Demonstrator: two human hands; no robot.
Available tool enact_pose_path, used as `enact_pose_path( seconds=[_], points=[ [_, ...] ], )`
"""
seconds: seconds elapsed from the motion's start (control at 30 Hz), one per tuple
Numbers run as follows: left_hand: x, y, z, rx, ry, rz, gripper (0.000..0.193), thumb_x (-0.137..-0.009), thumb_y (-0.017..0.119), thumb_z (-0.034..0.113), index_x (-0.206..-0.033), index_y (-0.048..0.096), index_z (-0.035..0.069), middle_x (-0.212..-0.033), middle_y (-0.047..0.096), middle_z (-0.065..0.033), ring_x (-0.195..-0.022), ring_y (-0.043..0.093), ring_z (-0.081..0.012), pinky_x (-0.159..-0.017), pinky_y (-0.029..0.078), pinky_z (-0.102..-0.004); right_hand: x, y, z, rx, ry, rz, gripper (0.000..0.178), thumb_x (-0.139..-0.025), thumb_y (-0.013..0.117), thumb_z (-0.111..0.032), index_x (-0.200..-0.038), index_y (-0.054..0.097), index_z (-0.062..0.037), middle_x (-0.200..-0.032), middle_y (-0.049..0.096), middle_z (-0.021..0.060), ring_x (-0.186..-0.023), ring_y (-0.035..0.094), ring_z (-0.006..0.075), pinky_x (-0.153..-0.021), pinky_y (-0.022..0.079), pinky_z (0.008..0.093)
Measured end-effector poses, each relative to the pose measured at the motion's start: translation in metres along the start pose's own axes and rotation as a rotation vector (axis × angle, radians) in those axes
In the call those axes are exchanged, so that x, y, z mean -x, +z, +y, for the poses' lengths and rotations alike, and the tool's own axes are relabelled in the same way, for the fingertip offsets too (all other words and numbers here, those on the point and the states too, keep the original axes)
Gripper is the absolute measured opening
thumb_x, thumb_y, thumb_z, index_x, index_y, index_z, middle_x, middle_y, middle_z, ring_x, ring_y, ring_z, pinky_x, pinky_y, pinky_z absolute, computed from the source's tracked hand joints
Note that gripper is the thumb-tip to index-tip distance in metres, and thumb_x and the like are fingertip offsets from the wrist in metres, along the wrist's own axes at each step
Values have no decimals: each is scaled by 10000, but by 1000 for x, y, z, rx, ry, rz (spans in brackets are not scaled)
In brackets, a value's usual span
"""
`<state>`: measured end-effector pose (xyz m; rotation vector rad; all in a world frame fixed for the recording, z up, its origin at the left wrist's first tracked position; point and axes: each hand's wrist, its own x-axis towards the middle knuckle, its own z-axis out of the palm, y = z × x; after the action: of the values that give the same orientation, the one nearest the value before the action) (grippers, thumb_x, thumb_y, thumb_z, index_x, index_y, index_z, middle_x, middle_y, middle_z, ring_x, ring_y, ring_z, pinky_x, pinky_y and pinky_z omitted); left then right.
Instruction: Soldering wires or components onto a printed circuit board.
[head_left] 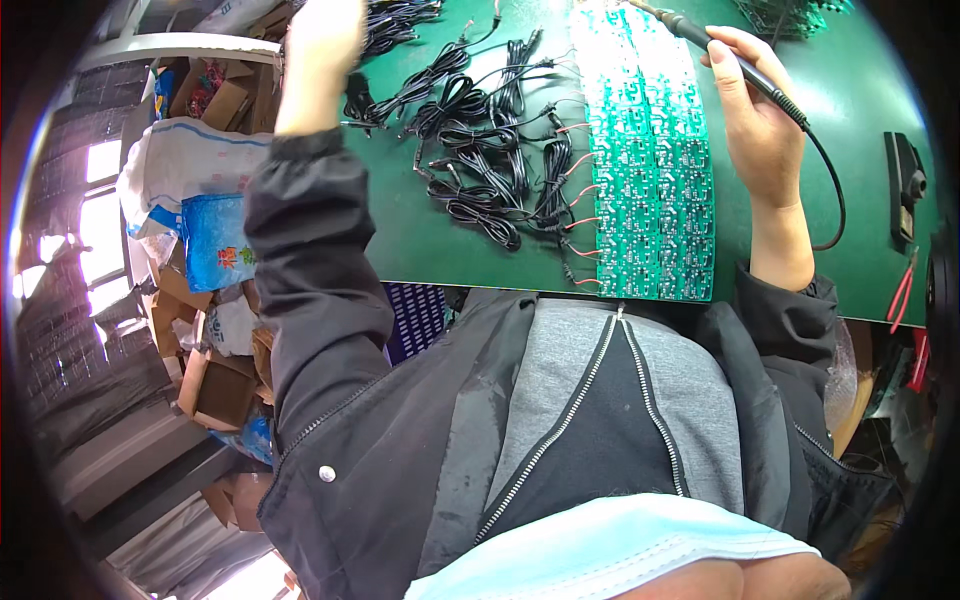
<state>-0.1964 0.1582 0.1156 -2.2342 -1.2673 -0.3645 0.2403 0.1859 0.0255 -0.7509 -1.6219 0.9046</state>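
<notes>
My right hand (762,135) is closed round the black handle of a soldering iron (688,30). Its tip points left, over the far end of a panel of green circuit boards (655,205), where glare washes out detail. Thin red and dark wires run from the panel's left edge to bundled black cables (475,165), several of them in loose coils. Reaching past the cables, my left hand (325,55) is overexposed at the upper left. The frame's top edge cuts off its fingers, so whether it grips anything is hidden.
On the green table (850,110), a black device (904,190) and a red-handled tool (903,290) lie at the right. More circuit boards (790,15) sit at the far right. Bags (200,165) and cardboard boxes (220,390) crowd the left, beside a purple basket (415,320).
</notes>
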Motion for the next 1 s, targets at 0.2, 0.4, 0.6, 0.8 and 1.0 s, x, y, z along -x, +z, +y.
enact_pose_path(
  seconds=[0.2,0.4,0.6,0.8,1.0],
  points=[
    [-50,58,79,531,-547,-504,341,-928,650,322,-1011,759,10,-893,728,-210,-834,710,-344,-738,531,-405,-2,1,-5,23,-14,15,223,-1025,643,-95,-1212,675,21,-1045,691,42,-976,658,113,-876,512,243],
    [-40,72,90,656,-598,-441,271,-952,680,268,-1018,777,24,-843,745,-142,-697,701,-230,-667,532,-354,-5,9,-21,38,-5,75,115,-987,629,-42,-1081,666,13,-853,654,3,-776,593,65,-690,487,233],
    [-68,44,130,838,-817,-356,199,-989,636,194,-969,702,7,-758,684,-140,-646,675,-252,-618,521,-378,-3,10,-20,69,32,63,122,-979,636,-38,-1081,671,19,-866,670,18,-790,608,70,-705,497,238],
    [-49,92,155,648,-504,-51,213,-947,633,192,-899,640,-15,-872,667,-242,-854,643,-450,-772,516,-486,-2,2,-2,18,-7,3,229,-1022,651,-104,-1215,675,17,-1023,708,62,-968,672,126,-872,513,246],
    [-48,94,156,769,-624,-72,237,-918,677,222,-878,641,-9,-832,662,-243,-812,651,-440,-737,519,-474,-8,7,-22,170,63,-32,251,-1043,616,-148,-1224,684,11,-958,738,83,-777,581,61,-645,452,203]
  ],
)
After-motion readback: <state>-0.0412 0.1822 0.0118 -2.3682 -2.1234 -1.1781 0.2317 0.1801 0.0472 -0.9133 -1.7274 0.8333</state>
